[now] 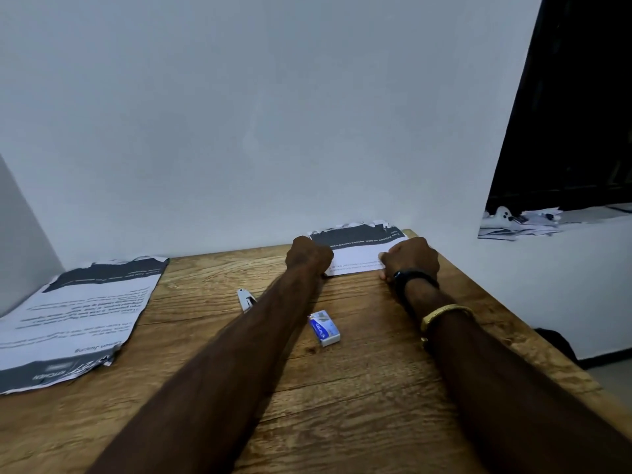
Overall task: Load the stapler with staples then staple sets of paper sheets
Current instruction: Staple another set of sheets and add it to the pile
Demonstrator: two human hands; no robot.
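Note:
A set of printed sheets with a dark band lies at the far right of the wooden table, against the wall. My left hand grips its near left corner, and my right hand grips its near right corner. A second, larger pile of printed sheets lies at the table's left edge. The stapler rests mid-table, mostly hidden behind my left forearm. A small blue and white staple box lies between my forearms.
A white wall rises directly behind the table. To the right stands a lower white ledge with scattered papers under a dark window. The table's right edge runs diagonally beside my right arm.

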